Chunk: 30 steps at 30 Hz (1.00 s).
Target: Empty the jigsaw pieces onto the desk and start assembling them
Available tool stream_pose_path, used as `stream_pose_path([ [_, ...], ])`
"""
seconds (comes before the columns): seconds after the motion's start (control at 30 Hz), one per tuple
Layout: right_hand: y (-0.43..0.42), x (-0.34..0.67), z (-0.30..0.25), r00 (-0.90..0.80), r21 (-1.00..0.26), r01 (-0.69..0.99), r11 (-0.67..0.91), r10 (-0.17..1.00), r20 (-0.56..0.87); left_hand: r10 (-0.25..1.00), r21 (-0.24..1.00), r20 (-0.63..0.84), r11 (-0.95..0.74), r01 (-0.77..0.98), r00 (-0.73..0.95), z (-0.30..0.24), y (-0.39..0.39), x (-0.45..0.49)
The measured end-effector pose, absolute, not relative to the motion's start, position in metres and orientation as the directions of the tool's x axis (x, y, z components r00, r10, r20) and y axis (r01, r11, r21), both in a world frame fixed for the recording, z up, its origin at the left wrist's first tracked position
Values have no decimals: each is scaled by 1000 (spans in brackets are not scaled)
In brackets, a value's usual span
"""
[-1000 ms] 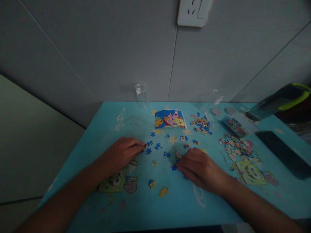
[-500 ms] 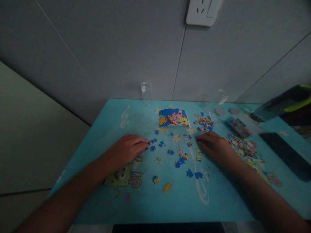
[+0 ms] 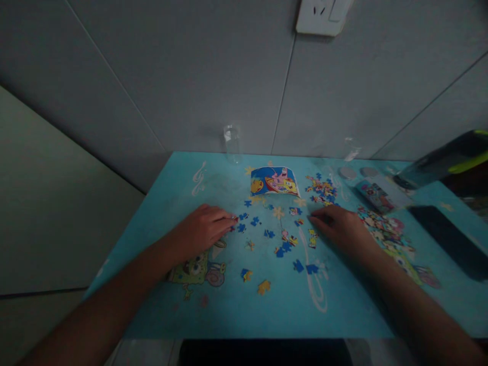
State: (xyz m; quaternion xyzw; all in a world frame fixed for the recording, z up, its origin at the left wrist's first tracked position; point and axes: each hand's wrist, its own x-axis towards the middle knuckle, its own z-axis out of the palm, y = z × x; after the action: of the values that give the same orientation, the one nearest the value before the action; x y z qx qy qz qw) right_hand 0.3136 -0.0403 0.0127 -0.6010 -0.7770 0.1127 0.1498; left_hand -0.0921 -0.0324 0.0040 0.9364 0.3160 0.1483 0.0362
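Note:
My left hand [image 3: 208,226] is closed in a pinch on a small reddish jigsaw piece [image 3: 235,219], just left of several loose blue jigsaw pieces [image 3: 254,221]. Opposite it, my right hand [image 3: 337,222] rests low over the table with thumb and forefinger together; anything between those fingertips is too small to make out. A yellow jigsaw piece [image 3: 312,238] lies just below its fingertips. Between the hands, a joined blue-and-pink cluster [image 3: 284,248] sits on the tabletop. Behind the pieces is a curled cartoon picture card [image 3: 273,183].
On the blue cartoon-printed table [image 3: 163,315], one heap of pieces [image 3: 322,189] lies behind my right hand and another heap [image 3: 387,229] beside its wrist. A clear tube [image 3: 233,145] stands near the wall. At right are round lids [image 3: 347,173], a dark flat object [image 3: 448,241] and a bottle [image 3: 430,162].
The view has tilted slightly down. My left hand still pinches the reddish piece, and my right thumb and forefinger have come closer together. The pieces on the table look unmoved.

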Motion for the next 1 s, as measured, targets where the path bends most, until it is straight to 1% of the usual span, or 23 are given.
stream_pose_path([
  [0.13, -41, 311, 15, -229, -330, 909, 254, 967, 113, 601, 165, 256, -799, 578, 757, 3, -32, -92],
  [0.23, -42, 310, 16, -248, -325, 902, 283, 958, 145, 596, 169, 269, -803, 572, 757, 4, -32, -91],
  [0.37, -45, 307, 19, -280, -370, 860, 350, 932, 230, 591, 175, 274, -806, 565, 758, 5, -33, -90],
  [0.53, -55, 294, 28, -430, -454, 729, 512, 859, 278, 592, 186, 261, -806, 562, 762, 5, -33, -90],
  [0.67, -61, 284, 29, -526, -498, 639, 586, 805, 273, 594, 183, 264, -804, 566, 760, 4, -33, -91],
  [0.87, -59, 286, 26, -539, -486, 645, 590, 802, 258, 598, 174, 223, -801, 573, 770, 2, -34, -91],
  [1.0, -59, 288, 29, -534, -484, 655, 581, 808, 247, 582, 157, 221, -813, 560, 783, 0, -36, -90],
])
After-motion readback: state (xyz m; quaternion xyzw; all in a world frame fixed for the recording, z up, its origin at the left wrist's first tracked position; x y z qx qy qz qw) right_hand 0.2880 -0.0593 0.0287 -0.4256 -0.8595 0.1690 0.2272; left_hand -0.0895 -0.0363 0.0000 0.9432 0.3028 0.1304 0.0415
